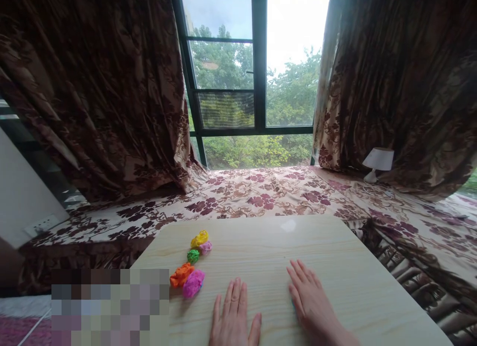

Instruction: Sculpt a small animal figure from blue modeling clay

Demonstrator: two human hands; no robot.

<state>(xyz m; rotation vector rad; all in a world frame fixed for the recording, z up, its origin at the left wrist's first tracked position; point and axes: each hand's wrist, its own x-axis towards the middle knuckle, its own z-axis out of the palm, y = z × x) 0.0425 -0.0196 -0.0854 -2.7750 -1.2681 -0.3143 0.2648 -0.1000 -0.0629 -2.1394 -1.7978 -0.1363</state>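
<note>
My left hand (233,316) lies palm down on the pale wood-grain table (268,236), its fingers stretched out and thumb apart. To its right, my right hand (308,296) is also palm down with straight fingers, angled toward the upper left. A sliver of something teal shows at the edge under my right palm; what it is stays hidden. Left of my left hand sit crumpled, stringy-looking lumps: a magenta one (194,283) with a bit of blue at its edge, an orange one (181,275), a green one (193,256), a yellow one (199,239) and a pale purple one (205,247). Their material is unclear.
Behind the table runs a ledge covered in flowered cloth (261,189), below a window (260,87) with trees outside. A white lamp (378,159) stands on it at the right. Patterned curtains (112,97) hang on both sides. A pixelated patch hides the lower left.
</note>
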